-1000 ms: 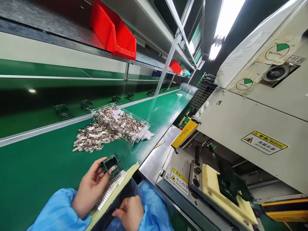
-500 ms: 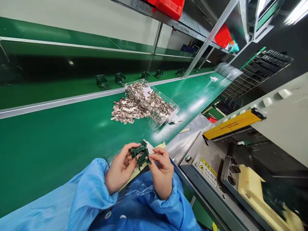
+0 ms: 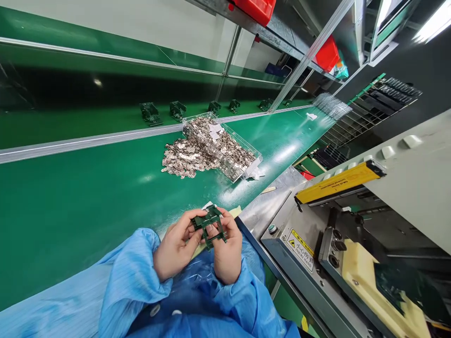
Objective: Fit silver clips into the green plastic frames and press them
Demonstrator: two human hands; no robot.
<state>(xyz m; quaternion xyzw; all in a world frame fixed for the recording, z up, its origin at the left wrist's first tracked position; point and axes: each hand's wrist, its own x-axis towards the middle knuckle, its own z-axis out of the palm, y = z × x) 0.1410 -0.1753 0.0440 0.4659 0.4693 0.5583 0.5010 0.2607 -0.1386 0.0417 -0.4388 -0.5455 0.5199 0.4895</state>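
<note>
Between my two hands is a dark green plastic frame (image 3: 209, 220) with an open middle and thin ribs. My left hand (image 3: 179, 246) grips its left side, fingers behind and thumb at the front. My right hand (image 3: 228, 251) is closed on its right side, the thumb pressing into the middle. Whether a small metal piece sits under that thumb is hidden. A white gridded sheet shows just behind the frame, mostly covered. Beyond my hands, small silvery metal plates (image 3: 186, 157) lie in a heap, spilling from a clear plastic box (image 3: 234, 176).
The green bench (image 3: 88, 202) runs off to the far right. Several similar green frames (image 3: 151, 114) stand along the ledge behind. At my right is a machine with a yellow bar (image 3: 340, 182) and a hand-injury warning label (image 3: 300, 249). Red bins (image 3: 326, 54) sit on the shelf above.
My right hand has moved left and closer in, its thumb now over the middle of the frame. The frame has tilted slightly. My left hand keeps its hold.
</note>
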